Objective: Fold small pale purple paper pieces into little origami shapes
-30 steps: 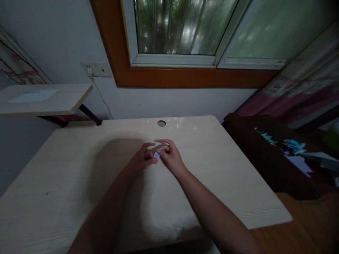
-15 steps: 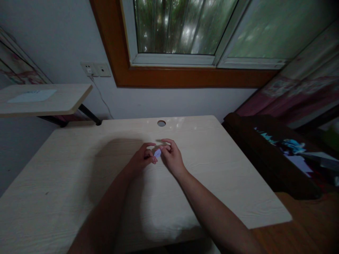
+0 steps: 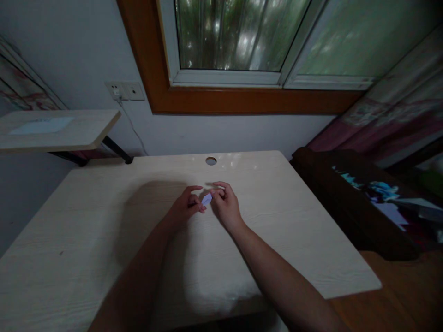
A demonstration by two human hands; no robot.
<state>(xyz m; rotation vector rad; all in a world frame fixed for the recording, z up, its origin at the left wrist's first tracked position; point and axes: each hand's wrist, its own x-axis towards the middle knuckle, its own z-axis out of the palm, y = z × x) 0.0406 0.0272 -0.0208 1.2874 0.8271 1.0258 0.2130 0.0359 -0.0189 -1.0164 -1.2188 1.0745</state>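
Note:
A small pale-lavender piece of folded paper (image 3: pixel 206 199) is held between my two hands, over the middle of the desk. My left hand (image 3: pixel 187 204) pinches its lower left end between thumb and fingers, with the index finger stretched out above. From the other side my right hand (image 3: pixel 225 203) grips the upper right end, its index finger raised and curved. The fingertips hide both ends of the paper. Both forearms come in from the near edge of the desk.
The pale wooden desk (image 3: pixel 270 230) has a round cable hole (image 3: pixel 211 161) near its back edge. A raised shelf (image 3: pixel 79 136) with a sheet on it stands at the left. To the right, a dark wooden piece of furniture (image 3: pixel 346 207) holds assorted items.
The folded paper and my right hand have shifted very slightly to the right and up. Slightly more of the paper shows between the fingers. My left hand stays nearly still.

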